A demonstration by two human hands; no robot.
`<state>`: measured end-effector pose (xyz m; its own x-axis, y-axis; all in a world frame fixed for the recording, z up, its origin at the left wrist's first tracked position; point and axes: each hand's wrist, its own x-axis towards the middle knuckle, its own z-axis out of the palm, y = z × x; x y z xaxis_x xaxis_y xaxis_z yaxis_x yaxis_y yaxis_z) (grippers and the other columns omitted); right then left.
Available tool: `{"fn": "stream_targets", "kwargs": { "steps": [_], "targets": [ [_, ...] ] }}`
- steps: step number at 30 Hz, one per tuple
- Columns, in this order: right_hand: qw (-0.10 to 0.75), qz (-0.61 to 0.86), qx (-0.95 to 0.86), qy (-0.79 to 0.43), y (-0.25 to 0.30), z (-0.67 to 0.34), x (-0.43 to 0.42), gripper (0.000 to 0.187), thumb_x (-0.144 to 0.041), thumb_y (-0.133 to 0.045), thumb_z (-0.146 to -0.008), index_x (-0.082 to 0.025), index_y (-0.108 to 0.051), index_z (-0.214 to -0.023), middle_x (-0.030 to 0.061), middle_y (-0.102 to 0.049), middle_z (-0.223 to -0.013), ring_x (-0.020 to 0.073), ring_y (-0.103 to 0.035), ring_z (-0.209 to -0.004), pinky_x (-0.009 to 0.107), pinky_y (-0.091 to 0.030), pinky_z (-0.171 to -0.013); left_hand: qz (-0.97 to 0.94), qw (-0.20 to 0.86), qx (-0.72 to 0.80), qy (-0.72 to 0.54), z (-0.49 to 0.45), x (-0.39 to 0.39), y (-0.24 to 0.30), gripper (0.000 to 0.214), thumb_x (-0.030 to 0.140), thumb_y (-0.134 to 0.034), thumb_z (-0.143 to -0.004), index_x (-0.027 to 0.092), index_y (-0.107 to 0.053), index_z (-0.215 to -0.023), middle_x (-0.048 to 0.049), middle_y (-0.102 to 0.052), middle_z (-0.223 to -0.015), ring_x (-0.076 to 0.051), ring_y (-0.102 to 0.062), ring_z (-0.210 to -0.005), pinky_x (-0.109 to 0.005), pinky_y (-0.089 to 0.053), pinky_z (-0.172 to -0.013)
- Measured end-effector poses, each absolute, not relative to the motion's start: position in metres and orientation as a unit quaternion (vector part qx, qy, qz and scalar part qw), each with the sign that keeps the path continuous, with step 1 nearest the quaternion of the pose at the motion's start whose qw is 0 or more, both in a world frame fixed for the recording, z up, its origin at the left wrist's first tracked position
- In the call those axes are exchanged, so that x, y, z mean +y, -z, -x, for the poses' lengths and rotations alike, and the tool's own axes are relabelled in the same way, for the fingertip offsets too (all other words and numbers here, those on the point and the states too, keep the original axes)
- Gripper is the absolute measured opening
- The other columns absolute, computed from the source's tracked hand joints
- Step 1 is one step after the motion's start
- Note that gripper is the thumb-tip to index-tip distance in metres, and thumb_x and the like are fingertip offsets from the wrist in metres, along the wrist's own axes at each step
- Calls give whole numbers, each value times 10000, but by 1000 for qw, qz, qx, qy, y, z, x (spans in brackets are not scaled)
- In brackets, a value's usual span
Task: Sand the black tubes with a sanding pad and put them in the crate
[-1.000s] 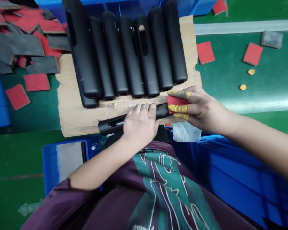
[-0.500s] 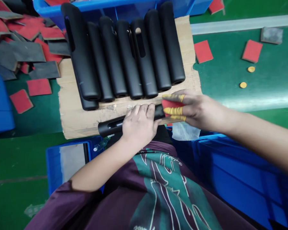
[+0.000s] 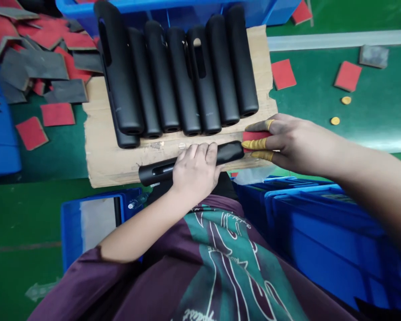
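My left hand (image 3: 196, 168) is wrapped over the middle of a black tubular housing (image 3: 232, 152), pressing it to the cardboard near the front edge. The housing lies almost level, its slotted end to the left and its rounded end to the right. My right hand (image 3: 287, 141), with yellow finger cots on several fingers, grips a red sanding pad (image 3: 254, 135) beside that rounded end. The fingers partly cover the pad, and I cannot tell whether it touches the housing. Behind my hands, several similar black housings (image 3: 190, 102) lie side by side.
Cardboard (image 3: 100, 156) covers part of the green table (image 3: 314, 102). Loose red and grey pads (image 3: 47, 67) are heaped at left. Two yellow finger cots (image 3: 335, 121) lie at right. Blue bins stand behind the table (image 3: 183, 15), at lower left (image 3: 68, 232) and lower right (image 3: 307, 232).
My right hand has moved right with the red sanding pad, off the housing's end, uncovering its rounded tip. My left hand keeps its hold. The view has shifted slightly.
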<state>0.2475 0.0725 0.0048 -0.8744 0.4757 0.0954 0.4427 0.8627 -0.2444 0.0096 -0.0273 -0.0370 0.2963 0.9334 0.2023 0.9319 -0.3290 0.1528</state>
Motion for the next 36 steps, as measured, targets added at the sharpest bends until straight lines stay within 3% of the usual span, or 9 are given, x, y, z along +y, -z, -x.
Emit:
{"fn": "stream_targets", "kwargs": {
  "steps": [5, 12, 18, 24, 30, 36],
  "targets": [
    [131, 273, -949, -91, 4, -265, 82, 261, -362, -585, -918, -254, -751, -1088, 93, -716, -883, 240, -653, -783, 410, -595, -688, -807, 0, 574, -135, -10, -30, 38, 473, 372, -630, -893, 92, -597, -1272, -161, -712, -1093, -304, -638, -983, -414, -501, -851],
    [191, 351, -906, -141, -3, -263, 86, 463, -468, -663, -865, -294, -657, -1294, 77, -732, -970, 268, -696, -813, 463, -623, -742, -808, 46, 572, -133, -4, -32, 22, 396, 308, -771, -793, 139, -659, -1134, -124, -733, -1036, -295, -662, -968, -413, -531, -831],
    [289, 352, -850, -266, -42, -247, 67, 536, -469, -655, -885, -339, -557, -1396, 62, -675, -1313, 306, -664, -1170, 538, -560, -1010, -776, 86, 484, -395, 24, -45, -9, 396, 425, -697, -844, 188, -628, -1154, -90, -737, -1073, -230, -685, -981, -387, -554, -893],
    [284, 257, -844, -377, -89, -204, 26, 540, -414, -601, -937, -376, -465, -1458, 62, -611, -1413, 267, -634, -1232, 464, -569, -1012, -717, 63, 427, -547, 40, -53, -28, 383, 289, -743, -756, 184, -609, -1099, -75, -732, -989, -195, -690, -893, -347, -578, -807],
    [304, 174, -908, -229, -87, -156, -6, 635, -454, -538, -948, -340, -319, -1533, 145, -540, -1415, 308, -558, -1287, 515, -533, -1028, -702, 101, 467, -529, 46, -60, -16, 418, 371, -709, -734, 201, -596, -1100, -78, -737, -1017, -216, -697, -882, -360, -579, -785],
    [422, 208, -880, -73, -58, -115, -14, 693, -449, -661, -867, -371, -347, -1479, 138, -505, -1260, 336, -567, -1169, 569, -551, -933, -682, 123, 515, -504, 50, -58, -11, 458, 460, -683, -733, 219, -551, -1099, -72, -746, -987, -220, -711, -808, -325, -565, -689]
  ]
}}
